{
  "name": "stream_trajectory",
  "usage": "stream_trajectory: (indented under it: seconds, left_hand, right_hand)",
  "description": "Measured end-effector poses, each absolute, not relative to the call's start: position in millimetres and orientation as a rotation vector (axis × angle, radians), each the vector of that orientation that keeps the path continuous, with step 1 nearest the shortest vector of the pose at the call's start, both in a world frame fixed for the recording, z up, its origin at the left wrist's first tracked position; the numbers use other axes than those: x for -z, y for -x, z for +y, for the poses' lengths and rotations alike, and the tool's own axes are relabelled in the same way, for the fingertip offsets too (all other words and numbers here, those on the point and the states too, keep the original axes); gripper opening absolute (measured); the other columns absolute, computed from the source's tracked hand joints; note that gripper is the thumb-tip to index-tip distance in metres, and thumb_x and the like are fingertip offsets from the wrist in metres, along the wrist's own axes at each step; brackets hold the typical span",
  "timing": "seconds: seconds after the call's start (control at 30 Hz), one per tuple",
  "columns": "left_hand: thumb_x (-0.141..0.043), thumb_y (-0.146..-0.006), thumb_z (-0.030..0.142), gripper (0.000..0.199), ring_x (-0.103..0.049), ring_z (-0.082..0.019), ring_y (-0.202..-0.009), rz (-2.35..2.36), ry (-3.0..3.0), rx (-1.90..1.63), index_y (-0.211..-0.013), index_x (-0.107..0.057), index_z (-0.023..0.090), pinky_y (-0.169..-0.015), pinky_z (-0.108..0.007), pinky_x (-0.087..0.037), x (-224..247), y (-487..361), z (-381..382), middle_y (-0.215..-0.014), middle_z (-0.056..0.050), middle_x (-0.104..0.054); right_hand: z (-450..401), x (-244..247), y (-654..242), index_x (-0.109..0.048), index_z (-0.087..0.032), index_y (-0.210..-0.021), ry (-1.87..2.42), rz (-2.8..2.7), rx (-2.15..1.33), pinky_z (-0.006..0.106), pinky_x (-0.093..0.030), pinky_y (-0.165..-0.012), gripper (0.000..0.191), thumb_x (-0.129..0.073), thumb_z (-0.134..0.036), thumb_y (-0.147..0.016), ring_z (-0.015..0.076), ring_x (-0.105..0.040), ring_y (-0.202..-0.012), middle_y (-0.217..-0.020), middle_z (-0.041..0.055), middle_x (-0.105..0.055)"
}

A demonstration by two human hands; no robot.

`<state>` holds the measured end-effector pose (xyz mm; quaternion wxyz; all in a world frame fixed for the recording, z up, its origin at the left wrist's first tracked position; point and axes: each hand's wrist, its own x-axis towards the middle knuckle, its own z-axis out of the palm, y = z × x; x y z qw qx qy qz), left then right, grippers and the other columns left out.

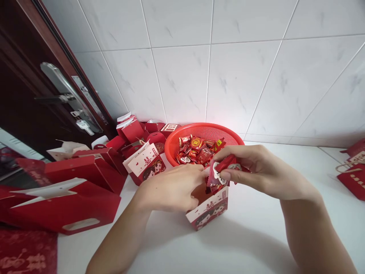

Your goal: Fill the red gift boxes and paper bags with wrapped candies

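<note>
A small red and white gift box (209, 211) with cartoon figures on its side stands on the white tabletop, its top open. My left hand (173, 186) grips the box at its left rim, with the thumb on the near side and the other fingers partly hidden. Over the box's opening, my right hand (248, 171) pinches several red-wrapped candies (219, 171) between thumb and fingers. Just behind both hands is a red plastic basket (211, 129) with a perforated wall. Wrapped candies (196, 148) lie inside it, mostly red.
Several red gift boxes (85, 167) crowd the left side, beside a dark door with a metal handle (65, 91). A printed box (148, 163) stands left of the basket. At the right edge sits a red bag (353, 180) with a cord handle. White tiled wall (182, 76) rises behind.
</note>
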<state>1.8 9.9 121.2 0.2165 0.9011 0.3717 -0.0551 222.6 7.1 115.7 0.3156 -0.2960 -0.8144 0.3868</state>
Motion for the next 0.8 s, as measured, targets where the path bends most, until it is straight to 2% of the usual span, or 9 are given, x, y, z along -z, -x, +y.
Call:
stream_trajectory:
  seconds: [0.23,0.37,0.47,0.57,0.7,0.8]
  left_hand:
    - [-0.064,-0.068,0.021,0.025,-0.057,-0.018,-0.077,0.896,-2.431,0.187,-0.089,-0.051,0.022,-0.061,-0.026,-0.041,-114,1,15,-0.09,0.0,-0.059]
    - [-0.066,-0.069,0.024,0.029,-0.058,-0.018,-0.076,0.9,-2.429,0.19,-0.096,-0.055,0.022,-0.06,-0.026,-0.042,-115,-1,17,-0.094,0.0,-0.061]
    - [-0.065,-0.074,0.028,0.02,-0.06,-0.018,-0.076,0.984,-2.463,0.208,-0.092,-0.06,0.022,-0.061,-0.027,-0.043,-117,2,13,-0.093,-0.002,-0.061]
    - [-0.058,-0.082,0.03,0.016,-0.064,-0.021,-0.082,1.081,-2.493,0.153,-0.094,-0.065,0.023,-0.068,-0.028,-0.047,-118,10,9,-0.093,-0.003,-0.064]
    - [-0.053,-0.086,0.024,0.03,-0.067,-0.025,-0.095,1.161,-2.514,0.061,-0.111,-0.069,0.026,-0.083,-0.033,-0.05,-115,19,5,-0.098,-0.005,-0.069]
    - [-0.053,-0.085,0.019,0.039,-0.068,-0.026,-0.101,1.155,-2.535,0.048,-0.12,-0.068,0.026,-0.088,-0.035,-0.051,-112,20,3,-0.105,-0.005,-0.072]
  right_hand:
    - [10,-112,-223,-0.068,-0.015,-0.109,0.484,-2.375,-0.956,0.024,-0.053,-0.07,0.014,-0.061,-0.021,-0.098,0.0137,-0.067,-0.081,-0.095,0.0067,-0.074]
    - [9,-110,-220,-0.067,-0.016,-0.108,0.505,-2.505,-0.895,0.024,-0.052,-0.074,0.014,-0.057,-0.014,-0.098,0.0136,-0.066,-0.085,-0.097,0.0069,-0.074]
    - [9,-110,-218,-0.068,-0.017,-0.102,0.572,-2.567,-0.862,0.025,-0.052,-0.076,0.016,-0.054,-0.01,-0.098,0.0141,-0.066,-0.086,-0.099,0.007,-0.074]
    - [8,-111,-220,-0.066,-0.017,-0.102,0.666,-2.603,-0.833,0.025,-0.05,-0.073,0.018,-0.051,-0.009,-0.097,0.0139,-0.064,-0.082,-0.096,0.0056,-0.073]
    - [2,-112,-222,-0.063,-0.019,-0.095,0.861,-2.612,-0.78,0.024,-0.044,-0.062,0.018,-0.048,-0.01,-0.096,0.0125,-0.058,-0.07,-0.084,0.0012,-0.069]
    - [-6,-107,-219,-0.056,-0.021,-0.085,1.048,-2.585,-0.659,0.025,-0.036,-0.054,0.019,-0.045,-0.01,-0.096,0.0116,-0.05,-0.061,-0.076,-0.0012,-0.063]
